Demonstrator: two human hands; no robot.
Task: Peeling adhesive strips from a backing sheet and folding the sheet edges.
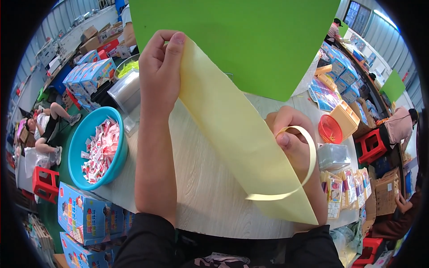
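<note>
A long pale-yellow sheet (237, 134) is stretched slantwise between my two hands, above the light wood-grain table (201, 210). My left hand (163, 67) is raised and pinches the sheet's upper end between thumb and fingers. Lower down, my right hand (292, 131) grips the sheet's right edge, its thumb in front and part of the hand behind the sheet. From under that thumb curls a narrow pale-yellow strip (311, 156), which bends round and hangs across the sheet's lower part. Whether the strip is still joined to the sheet, I cannot tell.
Beyond my hands stands a green panel (237, 40). At left, a turquoise basin (78, 165) holds small packets. Blue boxes (85, 214) are stacked beside the table. At right are a red basket (330, 129), a clear container (334, 156) and packaged sets (342, 190). Other people sit farther off.
</note>
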